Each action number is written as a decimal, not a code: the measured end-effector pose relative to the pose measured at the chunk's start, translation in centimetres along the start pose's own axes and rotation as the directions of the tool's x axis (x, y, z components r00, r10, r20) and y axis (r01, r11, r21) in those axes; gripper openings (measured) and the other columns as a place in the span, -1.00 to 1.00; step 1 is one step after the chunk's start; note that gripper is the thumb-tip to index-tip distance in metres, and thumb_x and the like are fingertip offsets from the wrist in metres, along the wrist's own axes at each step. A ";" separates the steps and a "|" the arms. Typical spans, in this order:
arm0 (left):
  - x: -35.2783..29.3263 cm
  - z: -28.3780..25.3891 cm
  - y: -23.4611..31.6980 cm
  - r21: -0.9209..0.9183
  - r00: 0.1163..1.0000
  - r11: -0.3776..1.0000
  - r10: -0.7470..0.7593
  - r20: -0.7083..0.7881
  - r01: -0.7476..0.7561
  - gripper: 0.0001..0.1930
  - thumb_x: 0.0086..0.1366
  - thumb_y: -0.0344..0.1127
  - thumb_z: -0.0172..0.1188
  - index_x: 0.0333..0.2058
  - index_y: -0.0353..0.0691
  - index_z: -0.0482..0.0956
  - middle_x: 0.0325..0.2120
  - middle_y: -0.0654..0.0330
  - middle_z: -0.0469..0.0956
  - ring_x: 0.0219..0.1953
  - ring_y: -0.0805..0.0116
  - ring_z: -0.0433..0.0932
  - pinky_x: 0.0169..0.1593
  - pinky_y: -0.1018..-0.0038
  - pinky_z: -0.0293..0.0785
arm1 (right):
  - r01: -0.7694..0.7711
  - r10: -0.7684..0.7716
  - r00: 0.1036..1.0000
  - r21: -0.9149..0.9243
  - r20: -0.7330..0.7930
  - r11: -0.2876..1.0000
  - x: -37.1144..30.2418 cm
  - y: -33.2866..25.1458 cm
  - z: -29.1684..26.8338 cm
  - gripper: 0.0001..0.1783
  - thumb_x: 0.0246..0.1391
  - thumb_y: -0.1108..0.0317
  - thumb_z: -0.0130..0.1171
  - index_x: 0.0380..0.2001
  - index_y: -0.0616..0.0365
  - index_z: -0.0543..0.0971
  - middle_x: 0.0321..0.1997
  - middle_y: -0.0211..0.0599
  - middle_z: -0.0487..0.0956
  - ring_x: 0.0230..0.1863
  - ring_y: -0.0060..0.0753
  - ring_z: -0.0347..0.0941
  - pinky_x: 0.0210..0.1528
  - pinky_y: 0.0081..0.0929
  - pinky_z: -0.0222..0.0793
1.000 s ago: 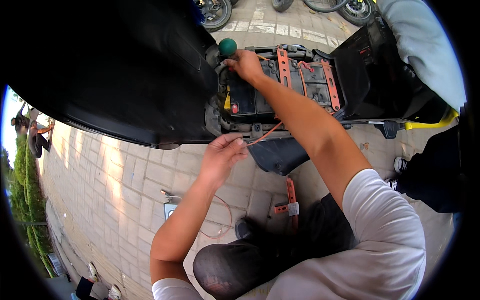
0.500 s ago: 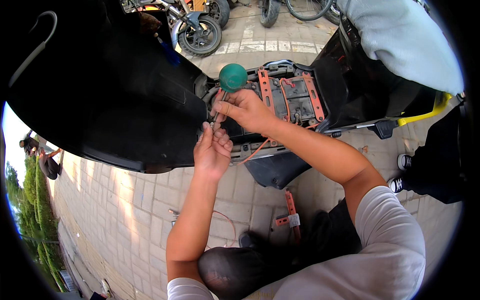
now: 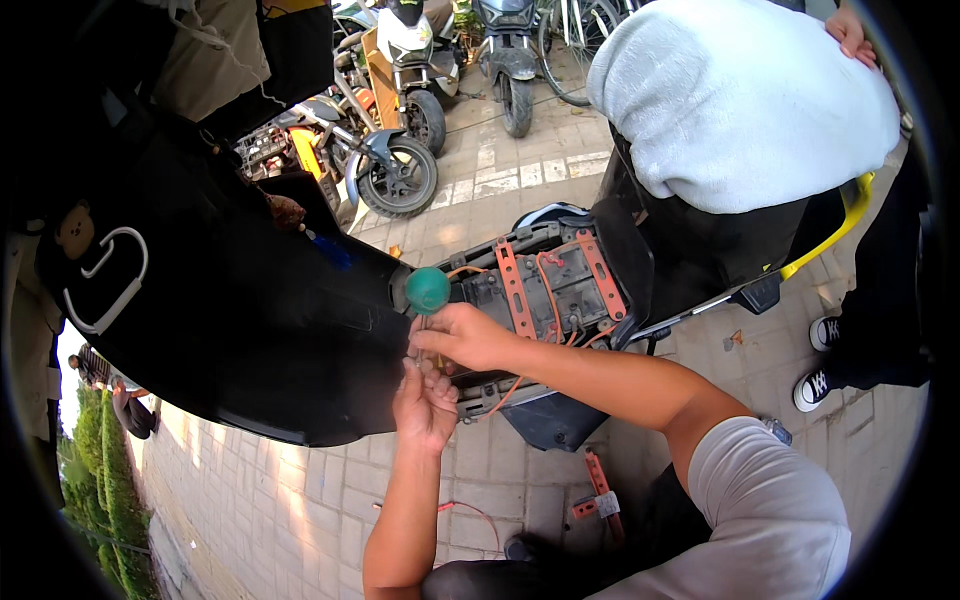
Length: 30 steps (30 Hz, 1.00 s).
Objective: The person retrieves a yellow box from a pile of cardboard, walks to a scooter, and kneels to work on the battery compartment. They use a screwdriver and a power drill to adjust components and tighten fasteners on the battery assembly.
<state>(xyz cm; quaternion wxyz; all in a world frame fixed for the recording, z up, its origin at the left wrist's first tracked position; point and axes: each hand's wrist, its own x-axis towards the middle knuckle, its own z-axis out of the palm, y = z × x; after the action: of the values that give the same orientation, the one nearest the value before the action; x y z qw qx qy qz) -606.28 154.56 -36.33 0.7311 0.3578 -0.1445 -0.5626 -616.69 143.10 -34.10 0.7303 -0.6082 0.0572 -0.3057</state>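
A screwdriver with a round green handle (image 3: 428, 290) points downward over the opened middle of a black scooter (image 3: 270, 340). Its thin metal shaft is pinched between the thumb and fingers of my right hand (image 3: 468, 338). Just below, my left hand (image 3: 425, 408) is closed, palm up, thumb and forefinger together at the tool's lower end. Whatever small piece sits between them is hidden. Right of my hands, dark batteries (image 3: 572, 280) lie in the scooter's bay, crossed by two orange perforated metal straps (image 3: 516, 290) with orange wires (image 3: 548, 285) among them.
A pale cloth (image 3: 740, 100) covers the scooter's seat, with another person's hand (image 3: 850, 35) on it. Sneakers (image 3: 812, 390) stand on the right. Below, orange metal strips (image 3: 603, 495) and a red wire (image 3: 480, 512) lie on the paving. Motorbikes (image 3: 400, 175) are parked behind.
The view has tilted upward, so the scooter and my hands appear lower in it. Both hands keep much the same grip on the screwdriver and at its tip.
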 end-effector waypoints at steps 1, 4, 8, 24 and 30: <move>-0.1 0.2 -0.1 0.025 1.000 1.000 0.020 -0.002 -0.019 -0.71 0.41 -0.04 -0.09 -0.08 -0.09 0.39 -0.60 0.47 0.26 -0.58 0.64 0.24 -0.45 0.64 0.26 | 0.011 -0.011 1.000 0.001 -0.012 1.000 -0.2 0.0 0.0 -0.81 0.16 0.37 0.10 -0.35 0.34 0.52 -0.47 -0.35 0.58 -0.45 -0.59 0.49 -0.35 -0.59 0.42; -0.1 -0.1 -0.3 0.048 0.998 0.998 0.040 -0.054 -0.038 -0.74 0.42 -0.03 -0.12 -0.24 -0.05 0.40 -0.61 0.48 0.26 -0.59 0.66 0.24 -0.48 0.68 0.24 | 0.271 -0.284 0.959 -0.331 0.012 0.904 0.1 0.9 0.1 -0.81 0.10 0.37 0.15 -0.40 0.33 0.55 -0.50 -0.26 0.59 -0.46 -0.58 0.51 -0.34 -0.55 0.42; 0.1 -0.3 -0.7 0.091 0.991 0.989 0.124 -0.058 -0.118 -0.74 0.41 -0.05 -0.08 -0.26 -0.10 0.38 -0.59 0.45 0.26 -0.58 0.62 0.23 -0.49 0.64 0.22 | 0.236 -0.264 0.964 -0.336 -0.038 0.912 0.4 1.9 -0.4 -0.78 0.09 0.34 0.16 -0.43 0.34 0.55 -0.58 -0.16 0.57 -0.52 -0.41 0.53 -0.40 -0.47 0.40; -0.5 -1.8 -1.8 0.347 0.944 0.920 0.263 -0.197 -0.184 -0.60 0.38 0.12 -0.13 -0.48 -0.05 0.30 -0.68 0.42 0.15 -0.63 0.54 0.17 -0.54 0.58 0.14 | 0.240 -0.272 0.962 -0.438 -0.011 0.866 0.0 3.1 0.2 -0.83 0.02 0.35 0.13 -0.47 0.26 0.53 -0.56 0.03 0.52 -0.46 0.08 0.49 -0.39 -0.18 0.38; -2.0 -10.2 -7.7 0.238 0.674 0.870 -0.137 -0.725 0.433 -0.63 0.32 0.01 0.06 -0.22 -0.21 0.32 -0.40 0.22 0.33 -0.41 0.33 0.34 -0.23 0.33 0.38 | 0.115 -0.199 0.975 -0.541 -0.099 0.833 0.2 3.3 -2.1 -0.82 0.01 0.31 0.19 -0.43 0.23 0.58 -0.50 -0.02 0.55 -0.35 0.06 0.51 -0.29 -0.18 0.40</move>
<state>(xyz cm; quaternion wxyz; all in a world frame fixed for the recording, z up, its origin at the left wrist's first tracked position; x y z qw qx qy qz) -606.21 159.29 -48.40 0.5454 0.6968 0.0869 -0.4577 -616.20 141.47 -37.64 0.4990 -0.7644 0.1445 -0.3818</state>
